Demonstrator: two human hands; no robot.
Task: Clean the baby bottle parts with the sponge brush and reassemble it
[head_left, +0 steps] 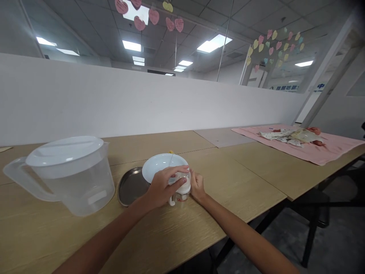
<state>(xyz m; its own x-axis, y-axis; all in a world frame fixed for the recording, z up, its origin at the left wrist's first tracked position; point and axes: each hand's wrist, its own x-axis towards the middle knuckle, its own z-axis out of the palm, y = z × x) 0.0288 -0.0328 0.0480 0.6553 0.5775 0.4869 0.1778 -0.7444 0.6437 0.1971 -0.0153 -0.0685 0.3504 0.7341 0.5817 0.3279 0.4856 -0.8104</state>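
Observation:
A small clear baby bottle [182,197] with a white collar, a see-through domed cap and red print stands upright at the table's front. A white curved handle [171,202] sticks out on its left side. My left hand [162,187] is curled around the cap from the left, fingers over the top and thumb across the front. My right hand [197,185] is closed against the bottle's right side; its fingertips are partly hidden. Just behind stands a white bowl [151,163], with a thin stick with a yellow end [171,152] in it.
A round metal tray [128,186] lies left of the bowl, partly under it. Farther left stands a large translucent lidded pitcher [85,190]. On the right, a pink cloth [310,154] carries a doll-like figure [305,135] and printed cloth. A dark stool [310,209] stands below.

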